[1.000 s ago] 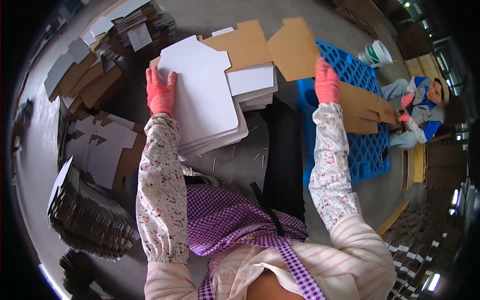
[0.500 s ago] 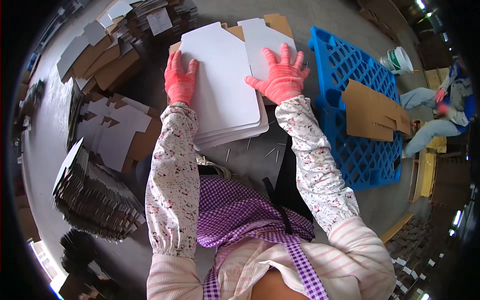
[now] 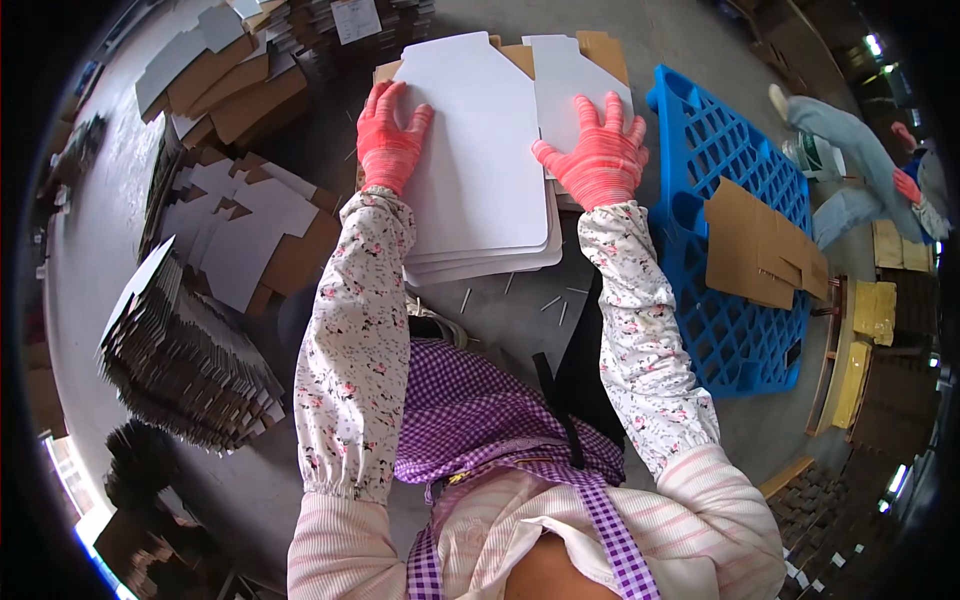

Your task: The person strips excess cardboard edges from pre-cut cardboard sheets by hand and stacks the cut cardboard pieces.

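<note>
Since a second ago, my right hand (image 3: pixel 600 155) has come in from the raised brown flap at the right of the frame and now rests on the white flap (image 3: pixel 570 85) at upper centre, fingers spread, thumb toward the neighbouring sheet. My left hand (image 3: pixel 392 140) lies along the left edge of the white stack (image 3: pixel 475 170), thumb splayed from the fingers, pinching nothing that I can see. The stack sits at upper centre, between my hands. Thin pale sticks (image 3: pixel 465 299) lie on the floor below it. Right of me, brown cardboard (image 3: pixel 755 240) rests on a blue pallet (image 3: pixel 672 160); a co-worker's legs (image 3: pixel 850 130) show at upper right. Cut sheets (image 3: pixel 250 235) lie at left, above a standing pile (image 3: pixel 190 360).
</note>
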The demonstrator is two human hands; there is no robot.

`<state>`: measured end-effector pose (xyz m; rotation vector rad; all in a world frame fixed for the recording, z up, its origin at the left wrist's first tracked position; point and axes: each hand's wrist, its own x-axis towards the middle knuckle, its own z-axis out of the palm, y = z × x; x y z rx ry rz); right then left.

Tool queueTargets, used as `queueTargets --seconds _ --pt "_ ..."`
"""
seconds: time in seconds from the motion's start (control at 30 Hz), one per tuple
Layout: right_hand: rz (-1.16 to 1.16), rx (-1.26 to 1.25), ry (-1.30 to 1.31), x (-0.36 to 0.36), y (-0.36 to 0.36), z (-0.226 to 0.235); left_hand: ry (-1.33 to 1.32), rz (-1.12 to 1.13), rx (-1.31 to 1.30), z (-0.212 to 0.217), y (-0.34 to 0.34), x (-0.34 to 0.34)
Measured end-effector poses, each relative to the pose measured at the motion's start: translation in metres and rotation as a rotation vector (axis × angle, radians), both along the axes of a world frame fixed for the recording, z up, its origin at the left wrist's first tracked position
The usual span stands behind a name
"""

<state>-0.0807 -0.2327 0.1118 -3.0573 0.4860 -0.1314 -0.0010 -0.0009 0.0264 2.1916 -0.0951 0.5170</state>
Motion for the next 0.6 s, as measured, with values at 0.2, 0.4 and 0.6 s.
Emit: queueTargets --seconds 0.2,0.4,0.6 --pt "0.105 -0.007 -0.06 0.012 0.009 -0.004 -0.157 0.067 0.098 -0.002 0.012 0.001" --pt "0.4 -0.154 -0.288 0.042 -0.03 -0.01 0.041 0.061 0.462 0.005 0.002 -0.001" --pt "0.309 -0.237 -0.243 0.112 -0.032 -0.01 -0.188 0.164 0.174 -0.003 0.008 -0.011"
